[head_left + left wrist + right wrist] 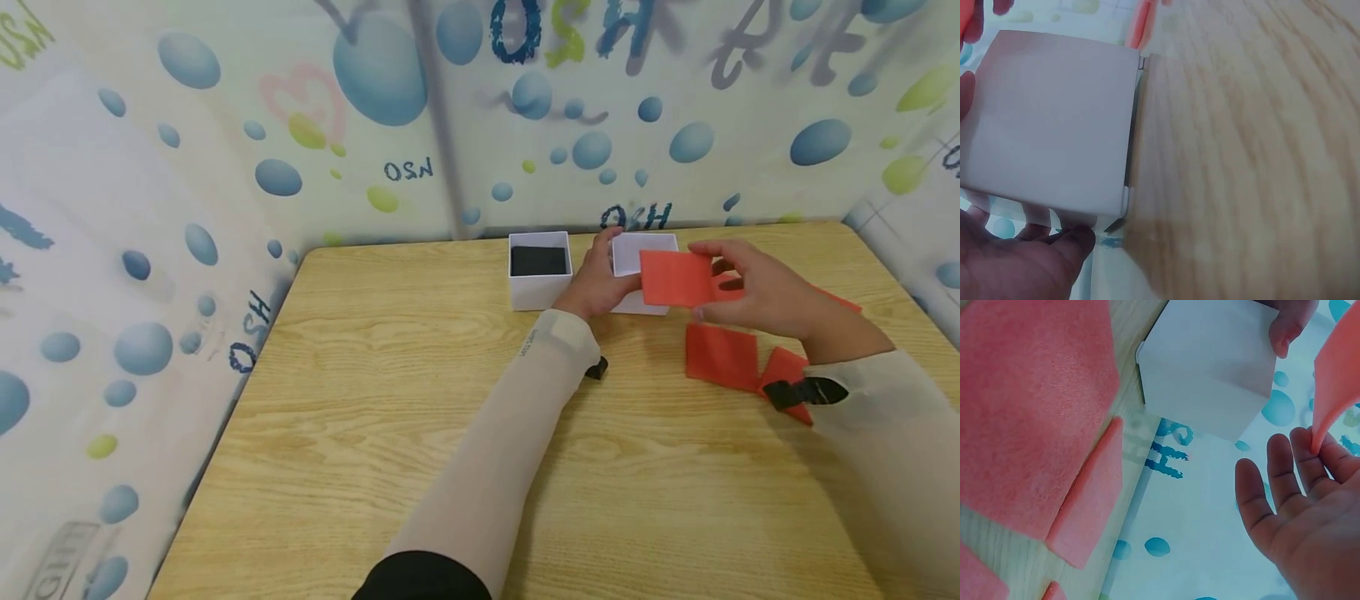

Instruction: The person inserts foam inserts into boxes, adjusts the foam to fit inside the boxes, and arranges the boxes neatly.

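A small white box (640, 302), its top open, stands near the table's back edge. My left hand (597, 282) grips it from the left side; in the left wrist view the fingers (1035, 219) reach round its side. My right hand (757, 283) pinches a thin red foam-like sheet (675, 279) by its right end and holds it up beside the box opening. In the right wrist view the sheet (1338, 381) hangs from the fingertips, overlapping no part of the box. Below the right hand lie more red pieces, one rectangular piece (722, 357) and one tilted piece (782, 367).
A second white box (538, 292) with a black block (538, 261) inside stands to the left of my left hand. Another red piece (840, 298) shows behind the right wrist. A patterned cloth wall (480, 117) rises right behind the wooden table (360, 392).
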### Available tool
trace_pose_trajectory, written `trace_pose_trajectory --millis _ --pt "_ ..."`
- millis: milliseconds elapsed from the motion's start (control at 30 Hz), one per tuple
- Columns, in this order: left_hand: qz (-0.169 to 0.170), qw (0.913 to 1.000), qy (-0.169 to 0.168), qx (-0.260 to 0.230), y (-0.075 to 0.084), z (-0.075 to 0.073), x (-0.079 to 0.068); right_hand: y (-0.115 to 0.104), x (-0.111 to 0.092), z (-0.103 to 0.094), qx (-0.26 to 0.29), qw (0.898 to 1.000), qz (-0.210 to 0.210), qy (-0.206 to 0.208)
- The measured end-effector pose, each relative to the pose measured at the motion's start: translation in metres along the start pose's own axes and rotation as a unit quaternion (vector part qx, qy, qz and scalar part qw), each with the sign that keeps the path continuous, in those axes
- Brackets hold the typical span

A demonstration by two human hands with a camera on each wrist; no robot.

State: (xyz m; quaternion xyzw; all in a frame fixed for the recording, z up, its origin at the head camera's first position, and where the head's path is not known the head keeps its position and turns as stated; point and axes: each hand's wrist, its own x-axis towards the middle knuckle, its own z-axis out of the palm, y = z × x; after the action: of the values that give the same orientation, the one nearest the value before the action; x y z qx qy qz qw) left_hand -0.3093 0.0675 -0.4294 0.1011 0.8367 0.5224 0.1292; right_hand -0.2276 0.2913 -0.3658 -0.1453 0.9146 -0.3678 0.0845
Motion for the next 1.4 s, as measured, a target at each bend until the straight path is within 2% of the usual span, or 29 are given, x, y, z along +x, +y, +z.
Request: trace_pose_trajectory --millis 200,500,900,1200,1400 --pt "0.004 0.9998 -0.01 -0.016 -0.001 -0.001 0.001 0.0 0.013 -0.002 -0.011 1.0 0.0 0.001" --pt "0.037 0.9966 -0.025 -0.07 -0.003 -0.002 0.003 0.0 0.033 -0.005 -0.01 1.0 0.025 0.002" --pt "0.045 0.9972 -0.026 -0.053 -0.002 -0.003 0.001 0.006 0.057 -0.009 -0.024 0.999 0.038 -0.018" --pt "0.032 0.9976 -0.028 -0.055 -0.001 -0.004 0.0 0.01 0.065 -0.007 -0.036 0.997 0.067 -0.03" --pt "0.025 0.9979 -0.026 -0.054 -0.002 -0.004 0.0 0.01 0.069 -0.004 -0.047 0.996 0.071 -0.042"
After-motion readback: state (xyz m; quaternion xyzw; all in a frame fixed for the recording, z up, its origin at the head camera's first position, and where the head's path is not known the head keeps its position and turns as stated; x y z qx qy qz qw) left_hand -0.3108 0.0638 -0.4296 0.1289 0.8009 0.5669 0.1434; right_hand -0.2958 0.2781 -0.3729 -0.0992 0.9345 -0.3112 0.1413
